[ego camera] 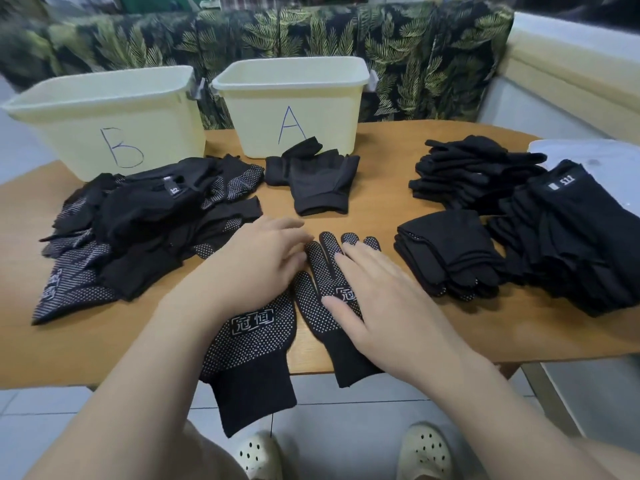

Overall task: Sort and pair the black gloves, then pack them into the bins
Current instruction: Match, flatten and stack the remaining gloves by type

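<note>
At table edge, both hands [258, 261] [388, 299] spread flat on 2 dotted gloves [256, 344] [320, 289], prob pressing

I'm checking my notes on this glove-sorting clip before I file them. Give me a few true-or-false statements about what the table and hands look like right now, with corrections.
1. Both hands lie flat on dotted gloves at the table's near edge. True: the left hand and right hand each press a dotted glove.
2. Bin A stands left of bin B. False: A is on the right.
3. A plain black glove lies just in front of bin A. True.
4. The neat folded stacks are on the left. False: they are on the right; the loose pile is on the left.
</note>
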`<state>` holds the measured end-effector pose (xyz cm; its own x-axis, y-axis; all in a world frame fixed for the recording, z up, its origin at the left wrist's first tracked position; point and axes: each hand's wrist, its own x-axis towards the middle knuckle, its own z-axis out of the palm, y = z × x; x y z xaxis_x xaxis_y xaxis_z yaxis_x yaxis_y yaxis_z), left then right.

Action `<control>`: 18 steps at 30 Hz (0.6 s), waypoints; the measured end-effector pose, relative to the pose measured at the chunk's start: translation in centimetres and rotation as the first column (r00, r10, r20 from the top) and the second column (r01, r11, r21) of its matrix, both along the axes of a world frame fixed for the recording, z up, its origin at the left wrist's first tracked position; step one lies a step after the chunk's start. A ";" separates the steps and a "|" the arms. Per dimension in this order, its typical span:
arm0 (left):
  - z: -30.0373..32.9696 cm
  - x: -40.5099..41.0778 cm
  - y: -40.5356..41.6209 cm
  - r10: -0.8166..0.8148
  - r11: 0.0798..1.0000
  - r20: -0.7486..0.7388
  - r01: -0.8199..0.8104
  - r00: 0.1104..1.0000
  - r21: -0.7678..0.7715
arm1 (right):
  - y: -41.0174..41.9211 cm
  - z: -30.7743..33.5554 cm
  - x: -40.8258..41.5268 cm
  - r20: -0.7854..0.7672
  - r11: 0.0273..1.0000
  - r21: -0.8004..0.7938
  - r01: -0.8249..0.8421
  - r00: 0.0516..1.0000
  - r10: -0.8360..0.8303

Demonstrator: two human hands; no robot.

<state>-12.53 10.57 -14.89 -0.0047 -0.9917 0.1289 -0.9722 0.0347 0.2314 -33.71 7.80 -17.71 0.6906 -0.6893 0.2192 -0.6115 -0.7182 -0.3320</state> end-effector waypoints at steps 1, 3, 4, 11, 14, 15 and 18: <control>0.1 -0.2 1.1 0.025 0.999 0.021 -0.026 0.999 0.047 | 0.3 0.1 0.2 -0.018 1.000 -0.001 -0.016 1.000 0.016; 0.3 -0.5 3.1 0.062 0.982 0.105 -0.080 0.993 0.174 | 0.9 0.1 0.6 -0.089 0.998 0.028 -0.054 0.994 0.056; 0.2 -0.6 4.0 0.071 0.966 0.127 -0.100 0.989 0.240 | 1.0 0.1 0.8 -0.128 0.997 0.042 -0.061 0.990 0.066; -2.9 -1.4 6.7 0.073 0.975 0.112 -0.095 0.991 0.199 | -1.9 -0.1 1.5 -0.258 0.996 0.090 -0.018 0.965 0.040; -3.6 -0.8 6.3 0.088 0.983 0.100 -0.103 0.991 0.155 | -2.5 0.3 2.3 -0.265 0.992 0.125 -0.005 0.964 0.038; -3.6 -0.6 6.3 0.090 0.984 0.090 -0.103 0.992 0.144 | -2.5 0.3 2.6 -0.258 0.991 0.132 0.000 0.966 0.034; -3.2 -0.2 6.5 0.090 0.989 0.015 -0.091 0.996 0.116 | -2.8 0.4 3.1 -0.249 0.988 0.157 0.006 0.968 0.034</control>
